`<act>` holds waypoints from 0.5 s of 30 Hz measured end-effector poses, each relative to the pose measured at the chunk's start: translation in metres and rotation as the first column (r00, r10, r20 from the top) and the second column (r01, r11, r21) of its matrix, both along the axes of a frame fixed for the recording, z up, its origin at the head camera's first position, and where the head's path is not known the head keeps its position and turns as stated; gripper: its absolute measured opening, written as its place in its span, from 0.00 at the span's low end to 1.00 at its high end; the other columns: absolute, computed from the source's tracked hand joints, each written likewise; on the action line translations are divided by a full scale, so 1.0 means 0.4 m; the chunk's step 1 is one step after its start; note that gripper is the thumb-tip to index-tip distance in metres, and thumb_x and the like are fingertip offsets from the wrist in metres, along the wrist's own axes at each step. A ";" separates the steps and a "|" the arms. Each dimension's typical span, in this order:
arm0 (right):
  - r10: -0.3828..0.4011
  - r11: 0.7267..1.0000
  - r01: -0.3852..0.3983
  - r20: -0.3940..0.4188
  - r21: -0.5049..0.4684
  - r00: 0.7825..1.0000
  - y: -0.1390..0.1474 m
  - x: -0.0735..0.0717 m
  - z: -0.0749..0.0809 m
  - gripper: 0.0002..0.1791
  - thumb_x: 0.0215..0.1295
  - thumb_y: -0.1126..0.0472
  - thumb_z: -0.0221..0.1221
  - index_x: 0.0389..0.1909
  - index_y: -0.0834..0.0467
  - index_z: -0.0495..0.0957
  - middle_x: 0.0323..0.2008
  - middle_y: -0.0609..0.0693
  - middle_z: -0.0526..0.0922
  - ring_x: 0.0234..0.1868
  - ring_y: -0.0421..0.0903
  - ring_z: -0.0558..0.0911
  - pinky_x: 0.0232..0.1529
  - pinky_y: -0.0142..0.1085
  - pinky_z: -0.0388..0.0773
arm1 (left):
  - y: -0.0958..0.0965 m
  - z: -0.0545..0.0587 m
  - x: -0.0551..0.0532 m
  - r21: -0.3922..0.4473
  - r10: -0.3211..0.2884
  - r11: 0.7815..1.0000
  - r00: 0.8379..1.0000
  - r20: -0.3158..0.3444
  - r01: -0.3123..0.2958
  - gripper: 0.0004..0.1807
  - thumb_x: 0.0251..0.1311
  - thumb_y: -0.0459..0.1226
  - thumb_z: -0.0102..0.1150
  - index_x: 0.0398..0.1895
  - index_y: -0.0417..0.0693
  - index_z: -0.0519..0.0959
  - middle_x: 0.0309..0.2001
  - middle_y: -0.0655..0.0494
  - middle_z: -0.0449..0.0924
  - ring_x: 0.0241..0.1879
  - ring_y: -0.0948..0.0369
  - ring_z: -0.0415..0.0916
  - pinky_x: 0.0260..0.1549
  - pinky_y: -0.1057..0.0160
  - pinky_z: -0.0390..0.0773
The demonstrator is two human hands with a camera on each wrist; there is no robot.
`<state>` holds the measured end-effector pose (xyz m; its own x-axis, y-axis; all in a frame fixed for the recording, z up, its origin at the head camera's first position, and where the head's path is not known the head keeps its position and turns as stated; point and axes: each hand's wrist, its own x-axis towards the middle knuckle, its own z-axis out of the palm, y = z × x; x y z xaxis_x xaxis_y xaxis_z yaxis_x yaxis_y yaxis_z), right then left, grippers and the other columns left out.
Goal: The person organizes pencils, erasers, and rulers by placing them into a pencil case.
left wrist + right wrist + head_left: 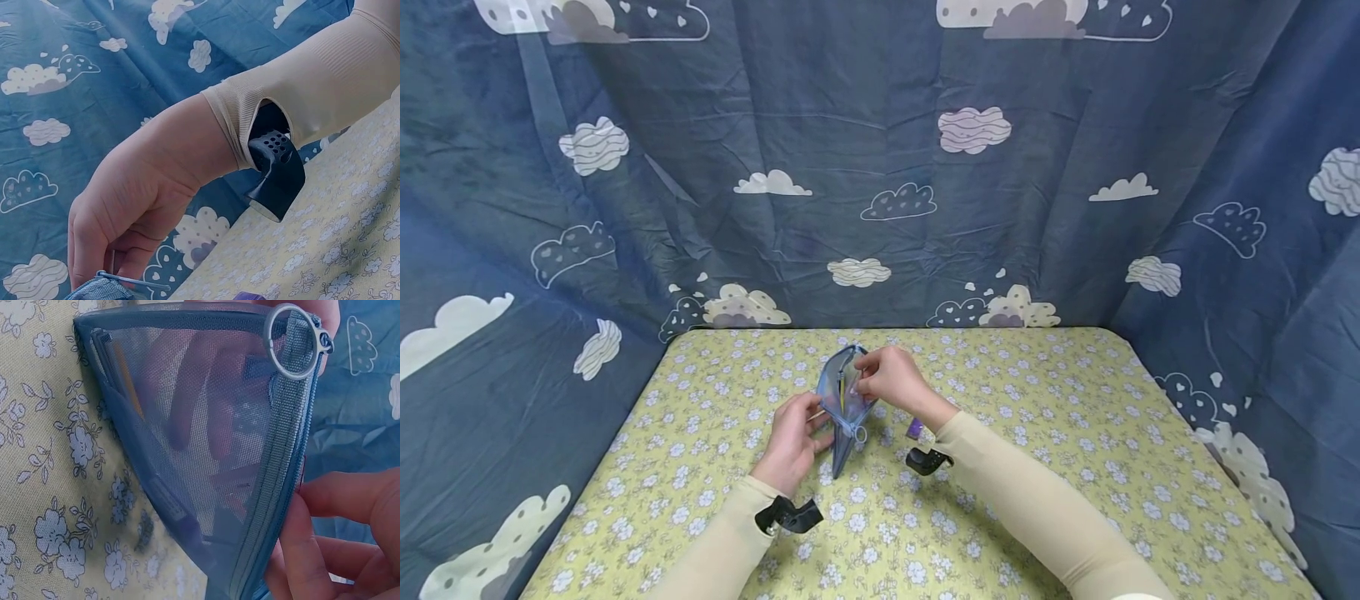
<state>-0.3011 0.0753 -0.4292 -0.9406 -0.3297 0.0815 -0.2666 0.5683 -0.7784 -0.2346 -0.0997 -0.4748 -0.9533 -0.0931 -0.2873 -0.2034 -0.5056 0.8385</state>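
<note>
A blue mesh zipper pouch (pixel 831 387) stands upright and unzipped on the table, between both hands. My left hand (pixel 792 442) holds its left side. Through the mesh in the right wrist view, several fingers (pixel 187 400) of that hand show behind the pouch. My right hand (pixel 897 379) pinches the zippered rim on the other side with thumb and fingers, as the right wrist view shows. A ring-shaped zipper pull (pixel 290 340) hangs at the near end. Inside lie a yellow pencil-like stick (pixel 842 392) and some dark slim items. Other contents are blurred by the mesh.
A small purple object (pixel 915 428) lies on the table just under the right forearm. Yellow flowered cloth (pixel 1037 500) covers the table. Blue cloud-patterned curtains (pixel 880 150) hang behind it and along both sides. Black wrist straps (pixel 788 515) sit on both sleeves.
</note>
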 end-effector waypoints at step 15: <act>-0.035 0.994 0.046 -0.110 0.099 0.993 0.000 0.003 0.005 0.18 0.55 0.64 0.70 0.50 0.56 0.86 0.32 0.46 0.85 0.30 0.41 0.81 0.29 0.35 0.78 | -0.002 0.004 0.002 0.015 0.010 1.000 1.000 0.002 -0.010 0.04 0.66 0.33 0.52 0.33 0.46 0.73 0.48 0.45 0.78 0.59 0.42 0.71 0.59 0.31 0.63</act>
